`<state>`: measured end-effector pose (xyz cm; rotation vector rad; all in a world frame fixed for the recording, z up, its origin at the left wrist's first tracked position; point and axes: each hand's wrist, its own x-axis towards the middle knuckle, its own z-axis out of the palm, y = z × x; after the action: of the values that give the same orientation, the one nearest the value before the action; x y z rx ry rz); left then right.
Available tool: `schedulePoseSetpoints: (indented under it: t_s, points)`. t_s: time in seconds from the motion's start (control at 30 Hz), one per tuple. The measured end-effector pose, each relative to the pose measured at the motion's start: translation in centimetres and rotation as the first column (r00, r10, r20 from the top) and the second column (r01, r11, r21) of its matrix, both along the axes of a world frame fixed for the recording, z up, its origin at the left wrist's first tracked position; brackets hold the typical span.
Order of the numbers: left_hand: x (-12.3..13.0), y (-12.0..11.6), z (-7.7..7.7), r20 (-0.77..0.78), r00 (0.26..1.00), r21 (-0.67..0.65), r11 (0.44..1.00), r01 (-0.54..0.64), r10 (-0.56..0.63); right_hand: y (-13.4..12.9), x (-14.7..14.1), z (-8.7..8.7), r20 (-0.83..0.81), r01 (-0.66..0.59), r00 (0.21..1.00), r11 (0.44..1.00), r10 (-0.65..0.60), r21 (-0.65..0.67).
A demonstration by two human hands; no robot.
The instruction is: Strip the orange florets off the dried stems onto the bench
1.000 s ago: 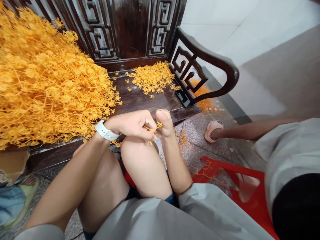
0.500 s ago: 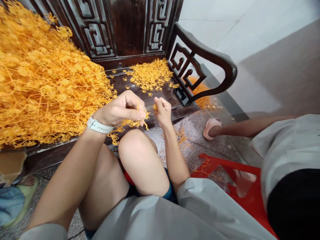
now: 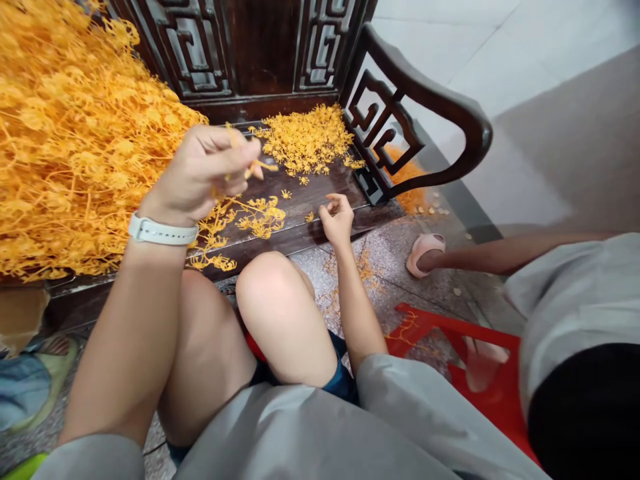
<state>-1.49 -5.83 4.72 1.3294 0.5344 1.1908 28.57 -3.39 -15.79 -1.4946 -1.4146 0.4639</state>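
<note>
My left hand (image 3: 205, 167), with a white band on its wrist, is raised over the bench and pinches a thin orange plastic sprig (image 3: 266, 166); the hand is blurred and hides most of it. Thumb and fingers of my right hand (image 3: 340, 220) are apart at the bench's front edge, with nothing visible between them. Just left of its fingertips is one small orange flower-like piece (image 3: 310, 217). Branched orange sprigs (image 3: 263, 217) lie below my left hand. Farther back on the seat is a pile of small orange pieces (image 3: 310, 139).
A big heap of orange sprigs (image 3: 85, 153) covers the bench's left side. The dark carved armrest (image 3: 440, 113) bounds the right. Orange bits (image 3: 367, 267) litter the floor near a red stool (image 3: 420, 327). Another person's leg and pink shoe (image 3: 425, 253) are at right.
My left hand has moved up and left, away from my right hand, with the sprig. My right hand's fingers have opened, and a small orange piece now shows beside them.
</note>
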Motion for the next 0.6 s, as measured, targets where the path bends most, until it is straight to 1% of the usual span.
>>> schedulePoseSetpoints:
  t_s: [0.03,0.1,0.2,0.27,0.37,0.43,0.47,0.53,0.6]
  points:
    - [-0.3,0.3,0.0,0.032,0.997,0.004,0.998,-0.064,0.064,-0.5,-0.2,0.0,0.100,-0.028,0.995,1.000,0.028,0.005]
    - [-0.8,0.9,0.0,0.075,0.982,0.012,0.984,-0.177,0.176,-1.5,-0.7,-0.1,0.228,-0.113,0.967,0.994,0.111,-0.005]
    - [-1.4,1.4,-0.1,0.048,0.955,-0.041,0.956,-0.290,0.292,-2.8,-1.2,-0.4,0.295,-0.206,0.931,0.977,0.214,-0.057]
    - [-1.5,1.5,-0.1,0.017,0.938,-0.079,0.936,-0.343,0.345,-3.2,-1.4,-0.4,0.312,-0.193,0.928,0.979,0.204,-0.065]
    - [-1.2,1.3,0.1,0.038,0.924,-0.124,0.919,-0.374,0.381,-2.9,-1.9,0.1,0.294,-0.133,0.947,0.991,0.129,-0.008]
    - [-0.8,1.2,0.2,0.050,0.926,-0.147,0.920,-0.363,0.374,-2.4,-2.7,0.6,0.283,-0.132,0.952,0.991,0.119,0.027]
    - [-0.6,1.2,0.2,0.049,0.927,-0.148,0.920,-0.362,0.372,-2.0,-3.3,0.8,0.282,-0.144,0.950,0.989,0.131,0.025]
    - [-0.3,1.2,0.1,0.032,0.930,-0.140,0.923,-0.359,0.366,-1.1,-4.9,1.0,0.282,-0.174,0.943,0.984,0.175,-0.028]
    - [0.0,1.3,-0.2,0.021,0.930,-0.119,0.925,-0.362,0.367,-0.3,-6.6,0.9,0.285,-0.197,0.932,0.973,0.223,-0.118]
